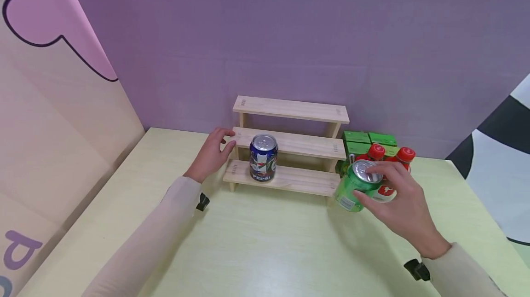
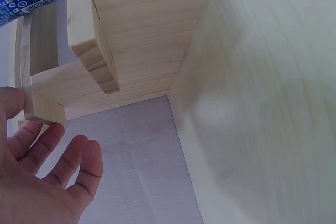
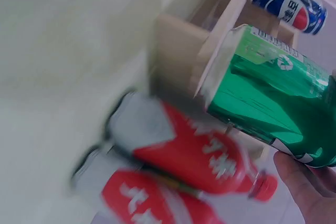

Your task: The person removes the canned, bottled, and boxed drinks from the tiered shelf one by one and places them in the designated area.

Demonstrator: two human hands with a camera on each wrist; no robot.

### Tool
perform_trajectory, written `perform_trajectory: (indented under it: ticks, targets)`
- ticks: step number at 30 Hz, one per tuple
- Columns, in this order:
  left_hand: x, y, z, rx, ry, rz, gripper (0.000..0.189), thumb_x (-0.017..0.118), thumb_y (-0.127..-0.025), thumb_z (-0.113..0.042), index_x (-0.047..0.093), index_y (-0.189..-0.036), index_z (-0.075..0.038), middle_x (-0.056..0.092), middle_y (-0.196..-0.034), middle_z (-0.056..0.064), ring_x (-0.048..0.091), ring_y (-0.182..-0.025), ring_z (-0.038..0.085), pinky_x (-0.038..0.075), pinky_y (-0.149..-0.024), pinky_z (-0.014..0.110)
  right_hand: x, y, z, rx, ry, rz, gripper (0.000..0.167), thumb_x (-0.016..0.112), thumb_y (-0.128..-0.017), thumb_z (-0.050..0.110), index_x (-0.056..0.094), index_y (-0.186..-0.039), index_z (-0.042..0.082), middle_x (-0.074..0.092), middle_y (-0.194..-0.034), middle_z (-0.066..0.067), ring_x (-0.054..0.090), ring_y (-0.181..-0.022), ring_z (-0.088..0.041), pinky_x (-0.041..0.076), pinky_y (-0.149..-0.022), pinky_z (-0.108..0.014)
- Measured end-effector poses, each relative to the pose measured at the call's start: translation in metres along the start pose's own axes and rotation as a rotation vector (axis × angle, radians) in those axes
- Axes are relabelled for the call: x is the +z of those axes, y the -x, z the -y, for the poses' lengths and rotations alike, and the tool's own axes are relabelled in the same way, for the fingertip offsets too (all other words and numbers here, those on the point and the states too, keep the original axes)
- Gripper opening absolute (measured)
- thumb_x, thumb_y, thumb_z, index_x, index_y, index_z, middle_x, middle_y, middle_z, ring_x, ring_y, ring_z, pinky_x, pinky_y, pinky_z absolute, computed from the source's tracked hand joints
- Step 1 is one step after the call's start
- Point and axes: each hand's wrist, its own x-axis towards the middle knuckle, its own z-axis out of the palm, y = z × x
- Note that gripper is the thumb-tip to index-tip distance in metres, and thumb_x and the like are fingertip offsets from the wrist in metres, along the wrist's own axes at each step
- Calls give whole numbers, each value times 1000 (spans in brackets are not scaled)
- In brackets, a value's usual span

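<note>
A three-step wooden shelf stand [image 1: 298, 142] stands against the purple backdrop. My left hand [image 1: 211, 154] holds the left end of its middle step, the thumb on one side and fingertips on the other; the outer fingers stay off the wood in the left wrist view. A blue Pepsi can [image 1: 263, 158] is upright on the lowest step, left of its middle. My right hand [image 1: 399, 202] grips a green soda can [image 1: 352, 189] with thumb and fingers, tilted, just off the right end of the lowest step. Its underside shows in the right wrist view.
Two red-capped bottles [image 3: 178, 145] with red labels stand right of the shelf stand, partly behind the right hand. Green boxes [image 1: 368, 139] are behind them. The pale tabletop [image 1: 248, 241] spreads in front, and a patterned wall panel [image 1: 49, 103] rises at left.
</note>
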Motion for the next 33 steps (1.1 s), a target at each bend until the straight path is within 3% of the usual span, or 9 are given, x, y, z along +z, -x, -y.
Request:
perform_trajectory:
  ticks: [7, 14, 23, 33]
  targets:
    - [1, -2, 0, 0, 6, 1, 31, 53, -98, -21, 52, -124, -5, 48, -125, 9, 51, -107, 31, 45, -87, 39, -21, 23, -16, 80, 55, 16, 57, 89, -59, 3, 60, -108, 8, 51, -109, -3, 42, -100, -4, 35, -74, 0]
    - [2, -2, 2, 6, 4, -1, 31, 53, -98, -21, 52, -124, -5, 48, -126, 9, 51, -107, 32, 45, -88, 39, -31, 37, -40, 148, 98, 24, 55, 88, -62, 5, 58, -108, 7, 49, -108, -4, 40, -98, 0, 33, -72, 2]
    - [3, -2, 3, 6, -5, 2, 30, 53, -98, -21, 52, -124, -5, 48, -125, 9, 51, -108, 32, 44, -89, 39, -31, 47, -65, 218, 122, 56, 54, 86, -66, 6, 55, -109, 2, 47, -111, -15, 48, -96, -36, 31, -68, 3]
    - [1, -2, 1, 5, -4, 7, 31, 52, -98, -21, 52, -125, -5, 47, -126, 10, 51, -107, 31, 45, -88, 39, -29, 47, -76, 238, 117, 76, 55, 84, -69, 6, 50, -113, 1, 45, -113, -17, 47, -98, -38, 30, -67, 3]
